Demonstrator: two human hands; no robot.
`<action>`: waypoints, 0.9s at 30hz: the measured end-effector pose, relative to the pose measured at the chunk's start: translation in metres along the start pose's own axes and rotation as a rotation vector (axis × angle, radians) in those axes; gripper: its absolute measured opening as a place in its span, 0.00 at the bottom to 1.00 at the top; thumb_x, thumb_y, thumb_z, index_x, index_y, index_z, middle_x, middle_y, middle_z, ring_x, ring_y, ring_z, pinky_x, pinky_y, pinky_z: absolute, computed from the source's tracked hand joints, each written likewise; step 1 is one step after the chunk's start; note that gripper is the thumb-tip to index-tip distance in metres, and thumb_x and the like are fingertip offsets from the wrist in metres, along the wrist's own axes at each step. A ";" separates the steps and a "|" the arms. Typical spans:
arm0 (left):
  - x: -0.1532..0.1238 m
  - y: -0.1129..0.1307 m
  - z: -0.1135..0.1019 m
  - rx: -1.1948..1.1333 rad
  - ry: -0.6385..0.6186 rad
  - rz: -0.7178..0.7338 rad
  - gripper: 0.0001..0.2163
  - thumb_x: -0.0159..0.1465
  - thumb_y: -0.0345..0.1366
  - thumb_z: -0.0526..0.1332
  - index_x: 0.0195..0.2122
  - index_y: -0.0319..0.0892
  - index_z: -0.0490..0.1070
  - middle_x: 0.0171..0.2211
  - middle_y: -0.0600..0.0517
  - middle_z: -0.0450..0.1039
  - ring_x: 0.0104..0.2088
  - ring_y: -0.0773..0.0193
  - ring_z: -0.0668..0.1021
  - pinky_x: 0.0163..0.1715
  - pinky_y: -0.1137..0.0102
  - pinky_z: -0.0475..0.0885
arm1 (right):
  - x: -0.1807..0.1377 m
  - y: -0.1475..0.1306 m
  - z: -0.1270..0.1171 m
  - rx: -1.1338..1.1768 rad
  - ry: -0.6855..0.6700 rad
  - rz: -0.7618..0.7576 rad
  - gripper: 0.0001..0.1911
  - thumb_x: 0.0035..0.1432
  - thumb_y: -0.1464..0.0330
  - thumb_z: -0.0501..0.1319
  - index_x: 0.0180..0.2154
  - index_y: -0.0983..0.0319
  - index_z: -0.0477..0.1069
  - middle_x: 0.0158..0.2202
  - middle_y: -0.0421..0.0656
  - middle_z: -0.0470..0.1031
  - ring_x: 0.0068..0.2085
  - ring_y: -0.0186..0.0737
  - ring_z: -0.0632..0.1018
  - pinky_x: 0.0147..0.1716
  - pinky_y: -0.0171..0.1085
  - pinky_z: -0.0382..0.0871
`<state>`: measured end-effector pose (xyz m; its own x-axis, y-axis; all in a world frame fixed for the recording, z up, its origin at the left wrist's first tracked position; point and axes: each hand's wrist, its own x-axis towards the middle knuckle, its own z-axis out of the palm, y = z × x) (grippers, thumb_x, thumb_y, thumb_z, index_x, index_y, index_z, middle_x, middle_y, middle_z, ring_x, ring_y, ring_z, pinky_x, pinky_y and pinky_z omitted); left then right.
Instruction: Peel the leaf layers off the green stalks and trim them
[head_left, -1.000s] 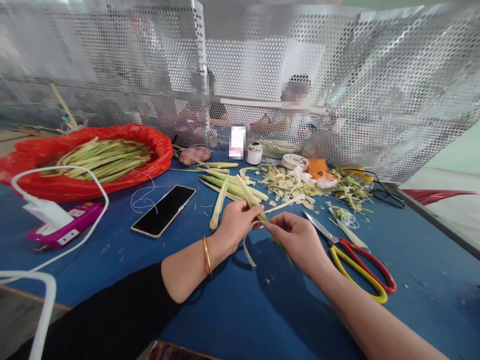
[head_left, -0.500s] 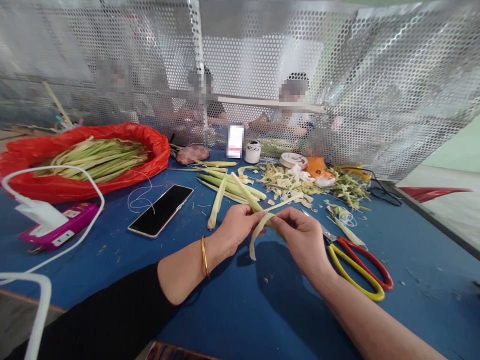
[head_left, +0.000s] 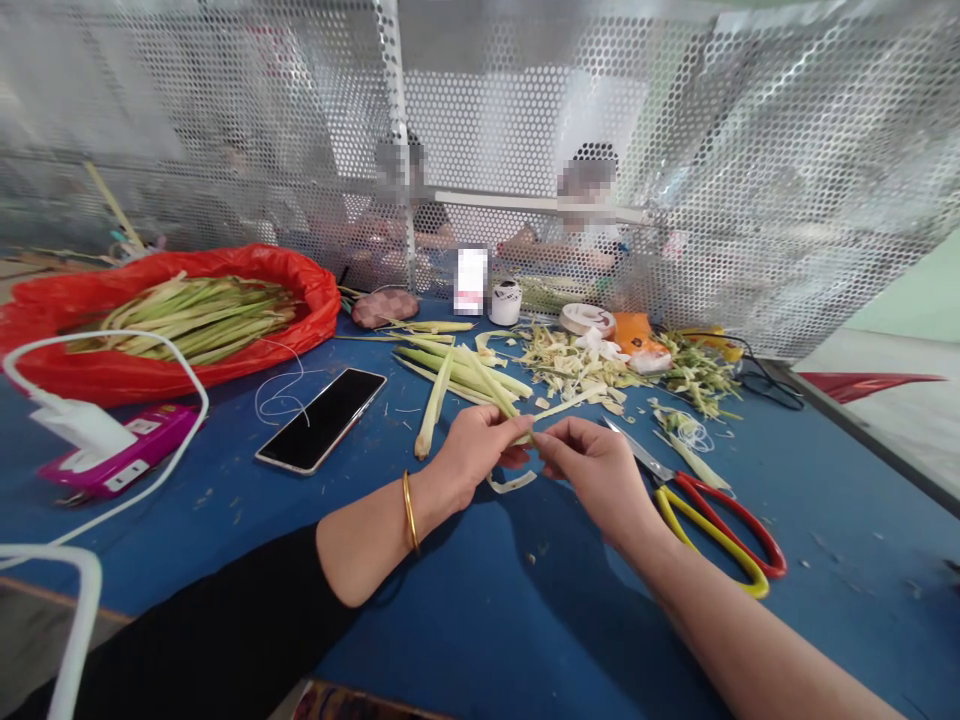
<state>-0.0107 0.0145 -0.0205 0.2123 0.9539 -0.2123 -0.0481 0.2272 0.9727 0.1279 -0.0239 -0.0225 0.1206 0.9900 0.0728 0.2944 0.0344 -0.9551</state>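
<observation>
Blue table (head_left: 465, 620) bare near its front edge, both hands' fingers (head_left: 517, 428) pinching leaf strip (head_left: 512, 484)

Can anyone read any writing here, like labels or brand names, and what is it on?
No text here can be read.
Pink power bank: it has white labels, but the print is too small to read.
White card standing by the mesh screen: blurred out.
White spool: dark marks, too small to read.
Phone: screen dark, nothing shown.
</observation>
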 end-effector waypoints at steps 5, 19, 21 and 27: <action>-0.002 0.000 0.001 -0.008 -0.022 -0.049 0.09 0.59 0.35 0.64 0.26 0.36 0.71 0.20 0.51 0.73 0.19 0.68 0.76 0.23 0.73 0.73 | -0.005 -0.001 -0.001 -0.227 0.108 -0.243 0.11 0.56 0.64 0.60 0.24 0.60 0.69 0.22 0.37 0.69 0.25 0.34 0.67 0.24 0.33 0.59; 0.004 -0.006 -0.002 -0.003 -0.022 0.027 0.12 0.60 0.36 0.62 0.22 0.37 0.67 0.18 0.53 0.70 0.17 0.71 0.72 0.18 0.76 0.66 | -0.015 -0.015 -0.003 -0.160 0.188 -0.442 0.09 0.62 0.65 0.57 0.29 0.59 0.68 0.25 0.38 0.73 0.26 0.34 0.70 0.26 0.33 0.63; 0.005 -0.007 -0.003 -0.015 -0.006 0.019 0.11 0.60 0.35 0.62 0.23 0.37 0.67 0.18 0.54 0.70 0.17 0.70 0.73 0.18 0.76 0.67 | -0.018 -0.019 -0.003 -0.084 0.173 -0.450 0.09 0.62 0.66 0.57 0.29 0.59 0.68 0.23 0.38 0.72 0.25 0.34 0.71 0.26 0.33 0.64; 0.009 -0.008 -0.005 0.039 0.059 -0.018 0.09 0.60 0.37 0.63 0.27 0.37 0.69 0.20 0.53 0.71 0.19 0.69 0.74 0.19 0.74 0.68 | -0.019 -0.023 -0.008 0.101 0.219 -0.456 0.09 0.62 0.66 0.58 0.29 0.60 0.67 0.19 0.35 0.69 0.20 0.32 0.70 0.23 0.33 0.64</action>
<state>-0.0131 0.0227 -0.0308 0.1547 0.9598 -0.2341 -0.0065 0.2380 0.9712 0.1266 -0.0443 0.0009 0.2001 0.8201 0.5361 0.2711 0.4795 -0.8346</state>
